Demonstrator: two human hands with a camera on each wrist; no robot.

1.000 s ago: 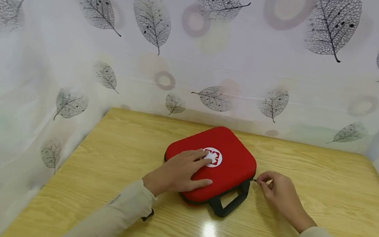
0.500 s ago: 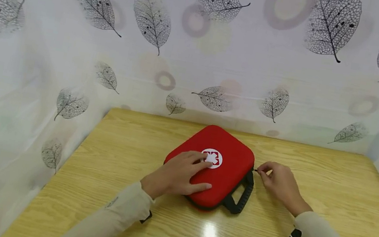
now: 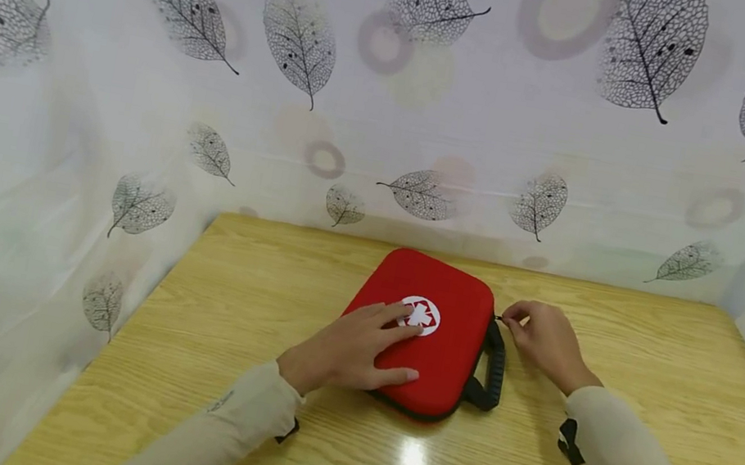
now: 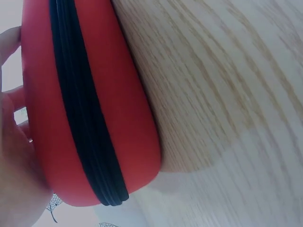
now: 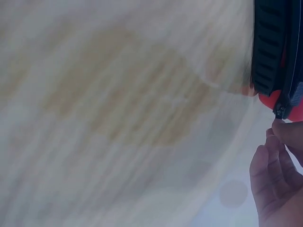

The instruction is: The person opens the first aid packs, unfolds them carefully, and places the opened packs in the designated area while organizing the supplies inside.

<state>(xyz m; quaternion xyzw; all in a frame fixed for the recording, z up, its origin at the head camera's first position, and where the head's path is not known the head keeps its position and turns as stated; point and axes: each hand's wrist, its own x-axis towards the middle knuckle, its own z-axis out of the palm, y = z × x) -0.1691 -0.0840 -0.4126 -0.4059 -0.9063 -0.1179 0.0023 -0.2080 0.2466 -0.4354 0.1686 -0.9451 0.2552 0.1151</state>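
Observation:
A red zippered first-aid case [image 3: 447, 362] with a white round emblem lies flat on the table. My left hand [image 3: 352, 345] rests on its lid, fingers spread and nearly straight, beside the emblem. In the left wrist view the black zipper band [image 4: 78, 104] runs along the side of the case. My right hand [image 3: 545, 342] pinches a small zipper pull [image 3: 499, 318] between thumb and forefinger at the far right corner; the pull also shows in the right wrist view. The black carrying handle [image 3: 496, 371] sticks out from the right side, nearer than the pinched pull.
The case stands on a light wooden table [image 3: 243, 285]. Behind and at both sides hangs a pale sheet [image 3: 439, 111] printed with leaves, close to the table's back edge. A bright reflection lies on the table in front of the case.
The case has turned counterclockwise on the table, so its handle now faces right. My right hand has moved away from me and slightly left with the zipper pull. The left hand stays on the lid.

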